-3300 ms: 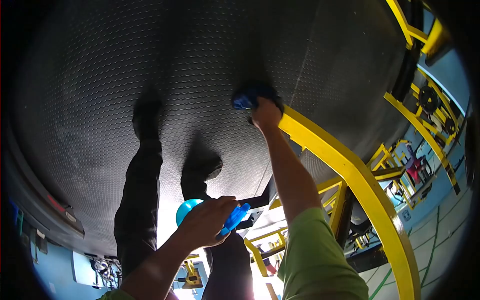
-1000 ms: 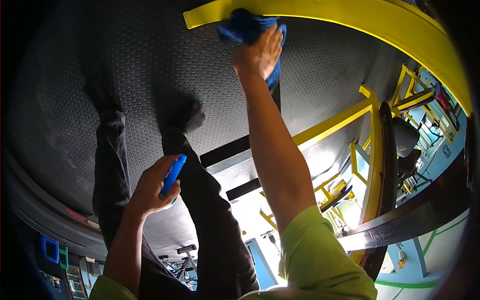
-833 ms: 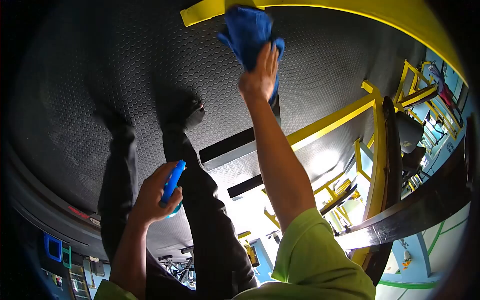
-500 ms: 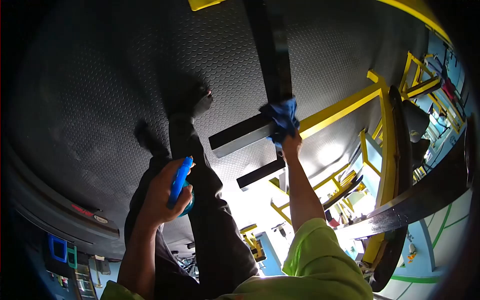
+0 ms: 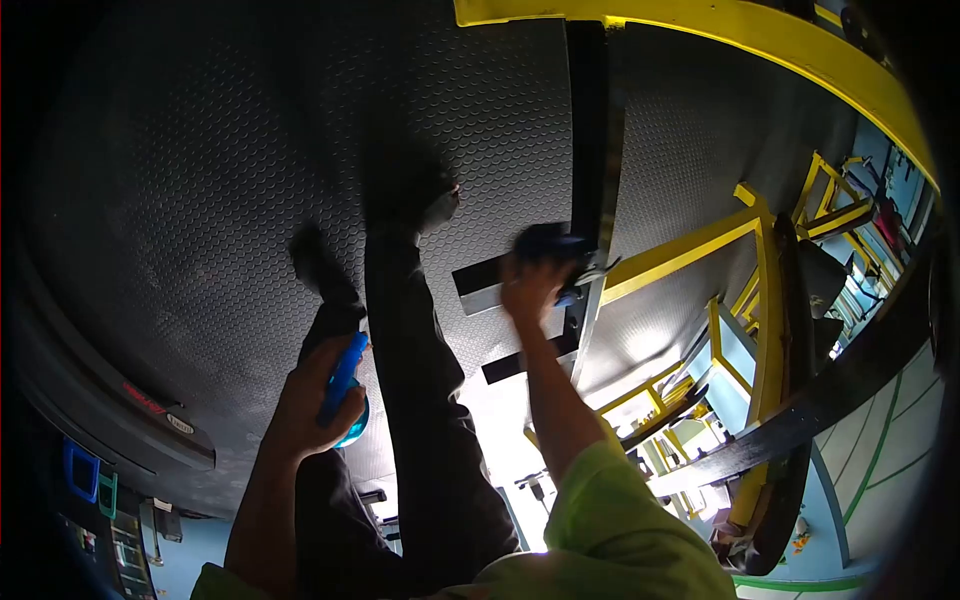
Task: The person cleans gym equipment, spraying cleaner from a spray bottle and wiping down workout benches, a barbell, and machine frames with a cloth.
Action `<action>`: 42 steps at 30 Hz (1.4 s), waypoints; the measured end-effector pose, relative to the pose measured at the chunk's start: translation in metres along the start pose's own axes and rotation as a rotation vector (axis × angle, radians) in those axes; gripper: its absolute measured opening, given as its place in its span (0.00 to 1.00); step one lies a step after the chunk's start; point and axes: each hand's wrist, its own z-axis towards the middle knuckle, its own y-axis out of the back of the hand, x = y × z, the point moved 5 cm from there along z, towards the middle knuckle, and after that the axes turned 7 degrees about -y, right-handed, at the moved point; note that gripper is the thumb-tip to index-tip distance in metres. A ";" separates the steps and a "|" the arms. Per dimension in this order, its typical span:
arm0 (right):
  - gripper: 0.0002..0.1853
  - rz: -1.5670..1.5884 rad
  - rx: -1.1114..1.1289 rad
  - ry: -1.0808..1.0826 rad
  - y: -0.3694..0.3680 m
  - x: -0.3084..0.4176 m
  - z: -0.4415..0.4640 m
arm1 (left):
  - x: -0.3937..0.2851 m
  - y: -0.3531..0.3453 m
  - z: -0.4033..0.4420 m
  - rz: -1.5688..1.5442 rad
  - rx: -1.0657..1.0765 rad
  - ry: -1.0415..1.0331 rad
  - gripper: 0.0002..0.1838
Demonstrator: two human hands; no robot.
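My left hand [image 5: 325,400] is wrapped round a spray bottle [image 5: 344,375] with a blue trigger head and a teal body, held beside my leg. My right hand [image 5: 533,290], slightly blurred, presses a dark blue cloth [image 5: 548,240] onto a short black bar [image 5: 482,288]. This bar juts from a long black beam [image 5: 592,140] low over the floor. The cloth and fingers cover the bar's inner end. A second short black bar [image 5: 515,366] sticks out nearer to me.
A yellow frame [image 5: 690,252] joins the beam on the right, and a curved yellow bar [image 5: 760,30] crosses the top. The floor [image 5: 220,200] is black textured rubber. A dark machine base [image 5: 110,375] lies at left. More yellow-framed gym equipment stands at right.
My right hand and the cloth have moved left from the beam junction onto the short bar. The view has shifted, bringing more of the yellow bar in at the top. My left hand keeps the spray bottle.
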 end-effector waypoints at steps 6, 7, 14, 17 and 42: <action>0.24 -0.161 0.168 0.539 -0.025 0.058 -0.054 | -0.010 -0.003 -0.004 0.028 0.031 -0.048 0.29; 0.21 -0.107 0.036 0.576 -0.024 0.051 -0.043 | -0.018 0.001 -0.004 0.016 0.043 -0.066 0.29; 0.16 -0.147 -0.316 0.497 0.030 -0.028 0.058 | -0.004 0.026 -0.016 0.006 0.053 0.020 0.29; 0.19 -0.091 -0.309 0.204 0.048 -0.049 0.055 | -0.002 0.023 -0.022 0.083 0.081 0.025 0.29; 0.35 0.829 -0.433 -0.261 -0.019 -0.047 0.002 | -0.047 -0.053 0.002 0.217 0.324 -0.051 0.28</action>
